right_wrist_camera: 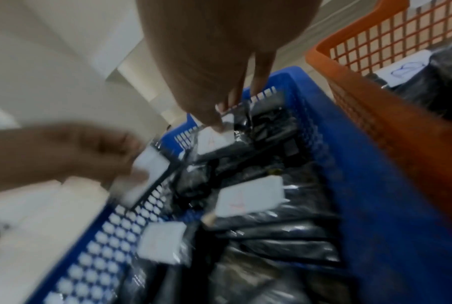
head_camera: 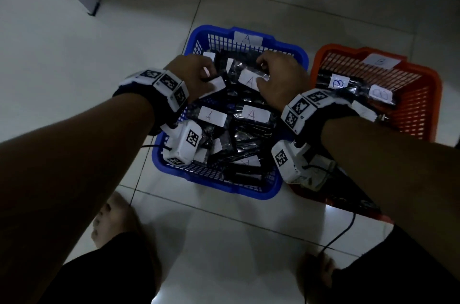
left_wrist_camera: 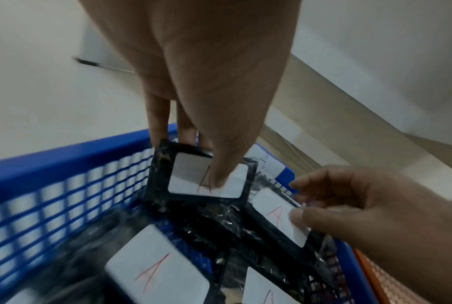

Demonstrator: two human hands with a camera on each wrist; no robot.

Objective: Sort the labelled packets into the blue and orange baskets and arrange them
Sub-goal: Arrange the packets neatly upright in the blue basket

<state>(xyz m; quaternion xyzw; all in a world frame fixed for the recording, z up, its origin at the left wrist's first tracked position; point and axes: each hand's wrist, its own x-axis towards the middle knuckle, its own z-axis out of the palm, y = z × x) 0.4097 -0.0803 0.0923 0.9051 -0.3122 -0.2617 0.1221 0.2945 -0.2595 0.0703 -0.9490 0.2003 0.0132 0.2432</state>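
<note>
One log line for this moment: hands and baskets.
left hand: pinches A packet | right hand: pinches another A packet | both over blue basket | orange basket: B packets

**Dim head view, blurred wrist views**

The head view is dark and underexposed — forearms and corners fall almost to black, and the floor (head_camera: 74,59) shows only faint grey sheen, with a pale glare patch near the bottom edge. White labels stand out against the gloom. The left wrist view is brighter but soft; the blue basket (left_wrist_camera: 64,185) mesh smears with motion blur. The right wrist view is blurriest — the left hand (right_wrist_camera: 64,154) is a streak, and straight basket rims bow at the wide-angle edges.
</note>
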